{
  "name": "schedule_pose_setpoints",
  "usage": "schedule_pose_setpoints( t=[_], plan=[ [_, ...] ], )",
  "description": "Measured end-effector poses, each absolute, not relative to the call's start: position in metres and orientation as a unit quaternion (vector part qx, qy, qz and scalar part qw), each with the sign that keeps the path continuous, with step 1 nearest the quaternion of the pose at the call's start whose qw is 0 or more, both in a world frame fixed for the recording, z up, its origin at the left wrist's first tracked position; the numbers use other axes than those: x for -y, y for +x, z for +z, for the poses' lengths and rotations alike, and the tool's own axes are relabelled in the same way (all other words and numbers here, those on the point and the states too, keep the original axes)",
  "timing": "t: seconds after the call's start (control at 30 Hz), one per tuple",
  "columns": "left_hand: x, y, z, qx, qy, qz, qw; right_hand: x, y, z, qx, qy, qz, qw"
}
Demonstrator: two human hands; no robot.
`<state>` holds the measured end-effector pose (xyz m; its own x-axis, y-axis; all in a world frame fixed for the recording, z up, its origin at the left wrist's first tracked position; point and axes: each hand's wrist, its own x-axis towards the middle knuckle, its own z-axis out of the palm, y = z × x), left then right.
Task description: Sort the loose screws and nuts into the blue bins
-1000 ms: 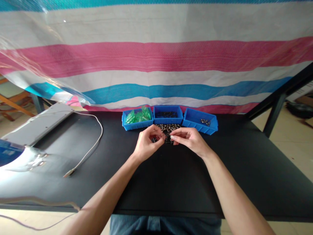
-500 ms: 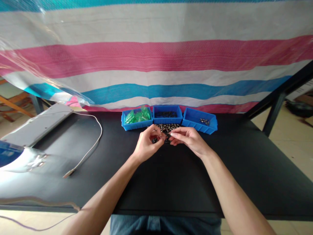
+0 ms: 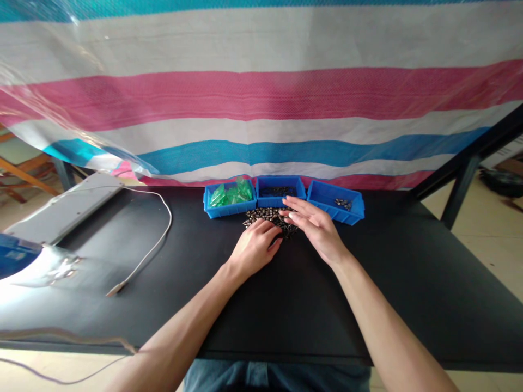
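A heap of small dark metal parts lies on the black table, too small to name exactly. My left hand rests at its near left side, palm down, fingers bent onto the parts and thumb apart; the fingertips are partly hidden. Over the heap's right side hovers my right hand, fingers stretched out and apart, with nothing visible in it. Its fingertips come close to the front of the middle blue bin, which holds small dark pieces.
A left blue bin holds green translucent pieces; a right blue bin holds a few small metal parts. White cable, grey metal case and clear plastic bag lie leftward. Striped sheeting hangs behind.
Both hands have parted from their close pinching position above the heap. My left hand has lowered onto the parts; my right hand has opened and its fingers now stretch toward the bins.
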<state>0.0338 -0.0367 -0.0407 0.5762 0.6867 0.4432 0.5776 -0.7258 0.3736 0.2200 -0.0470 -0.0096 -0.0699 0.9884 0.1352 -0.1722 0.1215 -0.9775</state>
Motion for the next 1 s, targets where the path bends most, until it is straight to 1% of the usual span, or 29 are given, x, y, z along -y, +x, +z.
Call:
schedule_pose_setpoints(
  t=[0.13, 0.23, 0.5, 0.67, 0.77, 0.83, 0.93, 1.0],
  plan=[
    [0.037, 0.040, -0.043, -0.344, 0.903, 0.248, 0.071, 0.047, 0.222, -0.010, 0.516, -0.405, 0.521, 0.546],
    [0.037, 0.041, -0.041, -0.364, 0.897, 0.242, 0.062, 0.047, 0.225, -0.010, 0.518, -0.406, 0.520, 0.544],
    [0.037, 0.036, -0.040, -0.422, 0.856, 0.275, 0.121, 0.047, 0.225, -0.008, 0.525, -0.420, 0.510, 0.537],
    [0.038, 0.036, -0.037, -0.427, 0.826, 0.336, 0.150, 0.047, 0.226, -0.007, 0.527, -0.423, 0.506, 0.536],
    [0.039, 0.036, -0.032, -0.424, 0.792, 0.396, 0.192, 0.047, 0.228, -0.007, 0.539, -0.437, 0.489, 0.530],
    [0.039, 0.035, -0.027, -0.421, 0.760, 0.433, 0.242, 0.046, 0.230, -0.006, 0.557, -0.450, 0.469, 0.517],
    [0.037, 0.032, -0.023, -0.412, 0.713, 0.462, 0.330, 0.046, 0.233, -0.005, 0.598, -0.470, 0.441, 0.477],
    [0.036, 0.029, -0.022, -0.407, 0.695, 0.464, 0.368, 0.047, 0.234, -0.005, 0.617, -0.475, 0.439, 0.449]
  ],
)
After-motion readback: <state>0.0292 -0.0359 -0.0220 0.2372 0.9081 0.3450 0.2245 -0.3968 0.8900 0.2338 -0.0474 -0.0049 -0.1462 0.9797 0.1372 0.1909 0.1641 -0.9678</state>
